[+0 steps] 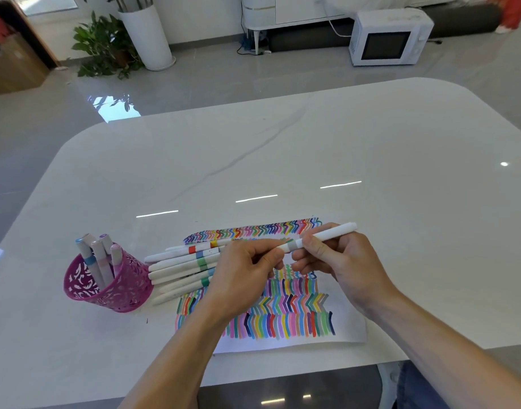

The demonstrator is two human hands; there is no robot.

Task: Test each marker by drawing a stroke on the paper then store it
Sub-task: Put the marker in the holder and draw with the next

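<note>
My right hand grips a white marker with a grey band, held above the paper, which is covered in rows of coloured strokes. My left hand pinches that marker's near end, at the cap beside the grey band. Several white markers with coloured bands lie in a row on the table left of the paper, partly hidden by my left hand. A pink perforated cup at the left holds several markers upright.
The white marble table has rounded far corners and its near edge runs just below the paper. On the floor beyond stand a white microwave, a potted plant and a tall white vase.
</note>
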